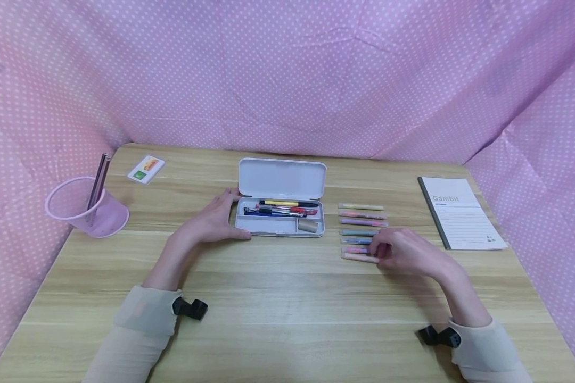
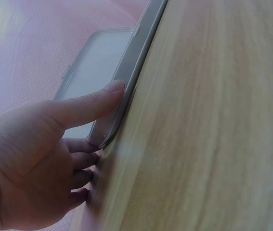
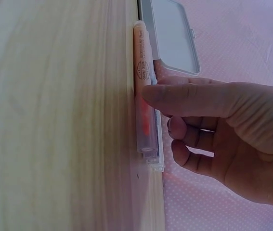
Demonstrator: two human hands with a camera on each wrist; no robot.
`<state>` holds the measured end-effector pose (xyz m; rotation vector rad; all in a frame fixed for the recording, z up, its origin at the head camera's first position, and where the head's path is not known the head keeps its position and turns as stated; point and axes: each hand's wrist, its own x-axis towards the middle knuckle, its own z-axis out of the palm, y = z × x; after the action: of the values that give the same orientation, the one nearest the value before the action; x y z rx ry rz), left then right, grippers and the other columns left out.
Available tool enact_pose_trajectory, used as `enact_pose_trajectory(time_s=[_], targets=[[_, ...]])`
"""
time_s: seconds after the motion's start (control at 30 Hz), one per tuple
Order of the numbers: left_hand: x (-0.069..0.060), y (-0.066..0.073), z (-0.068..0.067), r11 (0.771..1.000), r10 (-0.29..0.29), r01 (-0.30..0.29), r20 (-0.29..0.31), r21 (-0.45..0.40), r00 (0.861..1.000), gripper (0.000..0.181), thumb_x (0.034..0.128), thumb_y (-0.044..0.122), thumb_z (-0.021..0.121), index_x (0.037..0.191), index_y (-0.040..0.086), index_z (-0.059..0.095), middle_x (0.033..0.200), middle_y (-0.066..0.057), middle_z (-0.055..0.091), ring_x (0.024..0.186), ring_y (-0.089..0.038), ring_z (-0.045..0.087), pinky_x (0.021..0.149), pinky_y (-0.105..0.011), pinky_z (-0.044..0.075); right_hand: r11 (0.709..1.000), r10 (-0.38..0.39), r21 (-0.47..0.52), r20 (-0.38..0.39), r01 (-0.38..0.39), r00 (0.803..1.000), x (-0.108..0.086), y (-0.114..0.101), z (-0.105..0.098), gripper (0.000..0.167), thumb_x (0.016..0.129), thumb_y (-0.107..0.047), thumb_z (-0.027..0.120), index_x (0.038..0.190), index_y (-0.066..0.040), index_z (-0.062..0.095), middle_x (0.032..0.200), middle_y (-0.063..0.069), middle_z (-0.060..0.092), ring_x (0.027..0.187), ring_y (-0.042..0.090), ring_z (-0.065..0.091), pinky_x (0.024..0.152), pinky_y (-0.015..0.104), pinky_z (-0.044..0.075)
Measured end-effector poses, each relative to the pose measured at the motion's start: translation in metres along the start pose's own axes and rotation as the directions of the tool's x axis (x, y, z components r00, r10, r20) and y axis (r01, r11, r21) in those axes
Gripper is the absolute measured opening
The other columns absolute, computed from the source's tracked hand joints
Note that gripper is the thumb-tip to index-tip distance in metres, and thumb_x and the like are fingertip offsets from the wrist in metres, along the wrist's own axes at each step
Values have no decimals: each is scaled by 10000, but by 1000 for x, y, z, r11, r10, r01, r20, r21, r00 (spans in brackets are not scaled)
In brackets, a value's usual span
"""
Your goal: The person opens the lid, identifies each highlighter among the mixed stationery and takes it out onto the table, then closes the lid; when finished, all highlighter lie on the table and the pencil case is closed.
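My left hand (image 1: 214,219) grips the left end of an open white pencil case (image 1: 273,227), thumb (image 2: 112,91) on its front wall and the other fingers around its side. Pens (image 1: 280,210) lie in the case's back compartment, and a small greyish block (image 1: 307,226) in the front right one. At the right ends of the nearest highlighters in a row is my right hand (image 1: 407,252), fingers bent. Its thumb overlaps the pale orange highlighter (image 3: 143,62) in the right wrist view. The index fingertip is hidden, so whether it pinches one is unclear.
Farther back in the row lie more highlighters, among them a yellow one (image 1: 361,206). A notebook (image 1: 462,213) lies at the right. On the left stand a pink mesh cup (image 1: 103,218) holding dark pencils and, behind it, a small white card (image 1: 139,174). Pink dotted cloth (image 1: 287,80) hangs around the table.
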<state>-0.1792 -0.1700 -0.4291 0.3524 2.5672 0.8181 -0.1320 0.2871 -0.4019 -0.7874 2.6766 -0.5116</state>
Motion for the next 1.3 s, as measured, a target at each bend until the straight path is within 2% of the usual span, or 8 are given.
enact_pose_trajectory(time_s=[0.27,0.47,0.53,0.63,0.77,0.97,1.13,1.3], targets=[[-1,0,-1,1000,0,0,-3,-4,1000,1079,787,514,848,1591,79,273,1749,-167,38,1609,-449,6,1292,-653,94,1000,-10,6,-41,10,999,1,-3,0,227,794,-226,889,901,-290,699,806,-155,624,713,8,550,635,190,480],[0,0,0,1000,6,-6,-6,-7,1000,1080,787,510,848,1592,77,271,1748,-172,38,1610,-446,4,1291,-655,94,996,-9,86,-237,31,972,13,-3,3,90,902,-243,804,891,-265,717,778,-125,635,680,28,546,597,206,467],[0,0,1,1000,6,-6,-6,-6,1000,1089,787,517,845,1596,75,265,1745,-183,41,1607,-458,12,1289,-658,96,993,-6,110,-306,41,952,22,-4,2,31,929,-216,773,940,-221,745,820,-96,668,705,49,565,614,208,479],[0,-1,1,1000,5,-5,-7,-3,1000,1092,792,521,842,1599,74,258,1743,-192,46,1603,-466,20,1287,-661,101,988,11,149,-366,47,930,38,-9,-3,135,979,-201,709,1087,-133,754,916,-18,729,771,90,616,661,230,516],[-1,-1,1,1000,5,-5,-12,-7,1000,1092,793,522,840,1599,76,255,1741,-200,45,1596,-485,36,1282,-669,113,971,50,233,-375,42,926,65,-18,-9,312,1055,-193,582,1346,-97,642,1175,127,724,1010,211,676,862,360,584],[-3,-1,0,1000,3,-3,-18,-7,1000,1097,781,524,847,1595,71,268,1739,-210,34,1588,-505,48,1279,-673,116,876,75,473,-333,98,940,101,-34,-11,546,1079,-162,514,1599,-145,348,1557,238,446,1394,403,507,1113,608,475],[-2,-3,2,1000,0,0,-14,0,1000,1093,776,539,846,1591,72,286,1736,-220,7,1577,-528,48,1276,-675,112,775,102,627,-249,80,963,122,-43,-7,657,1102,-192,449,1668,-216,116,1694,201,215,1513,426,374,1137,618,461],[-1,-4,2,1000,3,-3,-13,-3,1000,1086,775,547,844,1586,75,296,1735,-219,2,1578,-527,46,1278,-671,110,736,103,674,-209,67,973,132,-51,-7,684,1110,-182,410,1670,-168,17,1705,193,175,1514,419,381,1136,609,464]])
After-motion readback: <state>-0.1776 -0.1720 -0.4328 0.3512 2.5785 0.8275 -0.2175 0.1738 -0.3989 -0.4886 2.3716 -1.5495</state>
